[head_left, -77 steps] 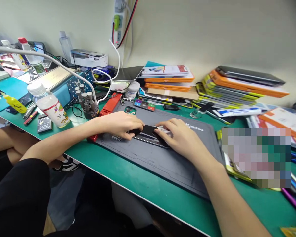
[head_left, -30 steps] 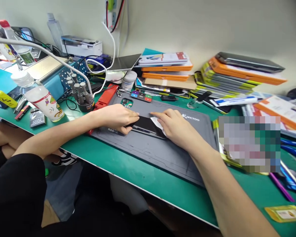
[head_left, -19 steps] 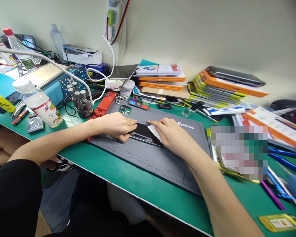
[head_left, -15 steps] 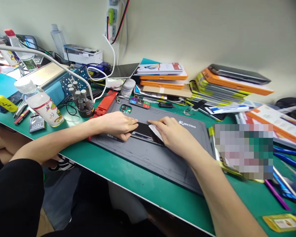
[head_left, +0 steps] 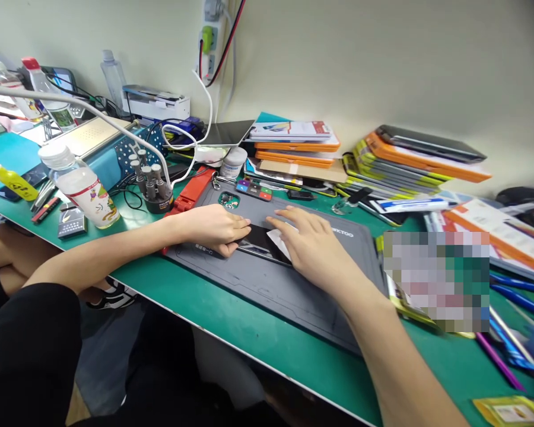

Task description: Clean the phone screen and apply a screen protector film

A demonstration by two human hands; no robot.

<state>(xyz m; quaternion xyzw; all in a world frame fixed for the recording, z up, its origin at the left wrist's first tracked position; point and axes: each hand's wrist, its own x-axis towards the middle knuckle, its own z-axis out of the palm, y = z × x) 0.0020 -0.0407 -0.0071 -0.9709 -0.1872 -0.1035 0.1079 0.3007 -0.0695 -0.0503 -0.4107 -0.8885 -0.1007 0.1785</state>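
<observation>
On a dark grey work mat lies a glossy black phone, its two ends partly hidden by my hands. My left hand is closed on the phone's left end, with fingers together and pressed down. Over its right end, my right hand is spread, the fingers stretched out and apart. A small white sheet, paper or cloth, shows beneath the right fingers against the phone. The right thumb is hidden.
A red clamp edges the mat at left, near a screwdriver holder and a bottle. Stacked orange boxes stand behind. Blue-handled tools lie at right, and the green table's front edge runs close to me.
My right hand's fingers have spread apart and reach further over the mat, covering part of its lettering. My left hand keeps its hold. The whole view has shifted slightly.
</observation>
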